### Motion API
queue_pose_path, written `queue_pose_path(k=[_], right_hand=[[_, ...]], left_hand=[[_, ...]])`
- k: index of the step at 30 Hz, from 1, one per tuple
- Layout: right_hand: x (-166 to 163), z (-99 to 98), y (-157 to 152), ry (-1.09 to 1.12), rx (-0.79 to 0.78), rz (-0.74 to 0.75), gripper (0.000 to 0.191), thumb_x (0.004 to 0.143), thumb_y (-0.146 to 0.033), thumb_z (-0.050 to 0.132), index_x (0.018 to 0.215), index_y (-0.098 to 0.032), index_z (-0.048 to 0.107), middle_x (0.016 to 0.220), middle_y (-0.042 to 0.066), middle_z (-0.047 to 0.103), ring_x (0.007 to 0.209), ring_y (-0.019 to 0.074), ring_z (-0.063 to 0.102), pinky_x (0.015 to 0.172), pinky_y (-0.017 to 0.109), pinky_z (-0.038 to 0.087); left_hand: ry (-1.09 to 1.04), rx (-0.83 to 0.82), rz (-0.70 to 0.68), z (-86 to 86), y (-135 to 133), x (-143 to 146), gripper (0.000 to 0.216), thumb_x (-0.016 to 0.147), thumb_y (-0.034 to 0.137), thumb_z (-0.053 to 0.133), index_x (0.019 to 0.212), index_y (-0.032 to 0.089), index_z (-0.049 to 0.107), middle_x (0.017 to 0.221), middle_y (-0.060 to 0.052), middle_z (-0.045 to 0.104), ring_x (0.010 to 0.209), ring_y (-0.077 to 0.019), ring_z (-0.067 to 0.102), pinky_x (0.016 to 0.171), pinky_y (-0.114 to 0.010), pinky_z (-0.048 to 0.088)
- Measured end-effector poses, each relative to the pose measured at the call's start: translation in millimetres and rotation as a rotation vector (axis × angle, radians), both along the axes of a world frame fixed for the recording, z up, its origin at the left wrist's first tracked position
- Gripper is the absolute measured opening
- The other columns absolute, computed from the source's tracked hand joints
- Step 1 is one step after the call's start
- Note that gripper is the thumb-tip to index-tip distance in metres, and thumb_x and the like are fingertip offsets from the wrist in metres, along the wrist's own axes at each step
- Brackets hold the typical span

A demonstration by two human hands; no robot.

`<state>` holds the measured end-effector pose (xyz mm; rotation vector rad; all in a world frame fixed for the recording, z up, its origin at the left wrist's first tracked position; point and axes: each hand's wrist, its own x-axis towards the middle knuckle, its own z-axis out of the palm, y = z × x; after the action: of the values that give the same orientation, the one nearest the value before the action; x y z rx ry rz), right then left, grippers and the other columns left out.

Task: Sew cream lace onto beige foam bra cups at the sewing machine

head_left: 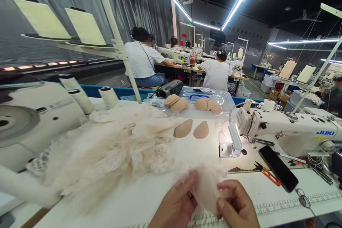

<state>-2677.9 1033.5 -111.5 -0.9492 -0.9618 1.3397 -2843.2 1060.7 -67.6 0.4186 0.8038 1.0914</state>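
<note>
Between my two hands, near the table's front edge, is a thin, sheer beige fabric piece (207, 188) with a rounded, cup-like shape. My left hand (177, 199) pinches its left side, and my right hand (236, 201) grips its right edge between thumb and fingers. Some blur softens the fabric's outline. Just beyond lie two beige teardrop-shaped pads, one on the left (183, 129) and one on the right (201, 130). A large heap of cream sheer, lacy fabric (114, 149) spreads over the table to the left.
A lit JUKI sewing machine (288, 124) stands at right. Before it lie orange-handled thread snips (269, 174) and a black phone (278, 168). Stacked beige pads (176, 103) rest on a clear plastic box (224, 101). Thread cones (108, 97) stand at left; people in white shirts sit beyond.
</note>
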Motion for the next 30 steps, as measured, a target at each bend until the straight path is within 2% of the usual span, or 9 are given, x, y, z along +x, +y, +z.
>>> queue_pose_path(k=[2, 6, 10, 13, 17, 21, 24, 26, 30], right_hand=[[4, -2.4, -7, -0.076, 0.024, 0.011, 0.045, 0.078, -0.059, 0.087, 0.108, -0.027, 0.078, 0.078, 0.0, 0.065, 0.07, 0.0187, 0.059, 0.068, 0.031, 0.052], [12, 7.1, 0, -0.08, 0.026, -0.04, 0.05, 0.079, -0.063, 0.085, 0.114, -0.028, 0.078, 0.1, 0.006, 0.074, 0.094, 0.027, 0.067, 0.087, 0.038, 0.056], [15, 8.5, 12, 0.03, -0.034, -0.04, 0.059, 0.075, -0.062, 0.089, 0.119, -0.025, 0.074, 0.086, 0.003, 0.071, 0.085, 0.0248, 0.068, 0.081, 0.038, 0.057], [14, 0.6, 13, 0.056, -0.047, -0.091, 0.06, 0.073, -0.059, 0.092, 0.118, -0.024, 0.072, 0.081, 0.001, 0.069, 0.079, 0.0223, 0.066, 0.077, 0.035, 0.056], [14, -6.8, 13, -0.001, -0.05, -0.213, 0.058, 0.072, -0.058, 0.093, 0.116, -0.024, 0.073, 0.085, 0.001, 0.07, 0.078, 0.0203, 0.063, 0.075, 0.032, 0.054], [17, -5.2, 13, -0.102, 0.002, -0.335, 0.055, 0.075, -0.058, 0.09, 0.115, -0.025, 0.074, 0.101, 0.006, 0.075, 0.092, 0.025, 0.067, 0.088, 0.037, 0.055], [19, -2.3, 13, -0.109, 0.011, -0.32, 0.054, 0.075, -0.059, 0.09, 0.115, -0.025, 0.075, 0.106, 0.008, 0.076, 0.099, 0.0284, 0.068, 0.093, 0.04, 0.056], [20, -1.3, 12, -0.099, 0.019, -0.29, 0.057, 0.073, -0.058, 0.091, 0.117, -0.026, 0.075, 0.105, 0.008, 0.076, 0.1, 0.0291, 0.068, 0.094, 0.041, 0.057], [19, -2.1, 10, -0.005, 0.027, -0.168, 0.064, 0.072, -0.058, 0.092, 0.125, -0.027, 0.072, 0.103, 0.006, 0.076, 0.098, 0.0285, 0.071, 0.093, 0.042, 0.057]], left_hand=[[0.026, 0.027, 0.049, 6.2, 7, 3, 0.043, 0.063, 0.042, 0.1, 0.093, 0.015, 0.083, 0.119, -0.013, 0.08, 0.118, -0.0364, 0.07, 0.096, -0.039, 0.062], [0.026, 0.05, 0.089, 13.5, 4, 13, 0.051, 0.064, 0.03, 0.101, 0.111, 0.02, 0.082, 0.124, -0.011, 0.08, 0.119, -0.0363, 0.072, 0.095, -0.04, 0.063], [0.016, 0.041, 0.133, 11.6, 1, 19, 0.058, 0.064, 0.03, 0.102, 0.117, 0.02, 0.081, 0.122, -0.011, 0.081, 0.116, -0.0379, 0.074, 0.091, -0.042, 0.065], [-0.004, 0.019, 0.11, 8.6, 3, 20, 0.046, 0.07, 0.035, 0.098, 0.11, 0.018, 0.084, 0.117, -0.012, 0.082, 0.113, -0.0376, 0.075, 0.092, -0.041, 0.065], [-0.017, 0.045, 0.014, 8.1, 3, 24, 0.038, 0.073, 0.043, 0.095, 0.098, 0.015, 0.086, 0.113, -0.013, 0.082, 0.114, -0.0381, 0.074, 0.095, -0.042, 0.064], [0.062, 0.131, 0.026, 9.4, 0, 29, 0.033, 0.07, 0.041, 0.097, 0.091, 0.018, 0.086, 0.1, -0.01, 0.083, 0.104, -0.0336, 0.075, 0.092, -0.038, 0.063], [0.047, 0.112, 0.026, 8.2, 1, 29, 0.025, 0.07, 0.036, 0.097, 0.075, 0.017, 0.083, 0.083, -0.008, 0.08, 0.089, -0.0279, 0.076, 0.084, -0.034, 0.065], [-0.042, 0.058, 0.017, 7.1, 4, 28, 0.021, 0.067, 0.031, 0.097, 0.073, 0.017, 0.083, 0.087, -0.008, 0.081, 0.096, -0.0281, 0.076, 0.088, -0.032, 0.064], [-0.242, -0.049, -0.057, 6.9, 10, 30, 0.036, 0.062, 0.031, 0.097, 0.093, 0.016, 0.087, 0.106, -0.011, 0.083, 0.121, -0.0343, 0.072, 0.101, -0.036, 0.061]])
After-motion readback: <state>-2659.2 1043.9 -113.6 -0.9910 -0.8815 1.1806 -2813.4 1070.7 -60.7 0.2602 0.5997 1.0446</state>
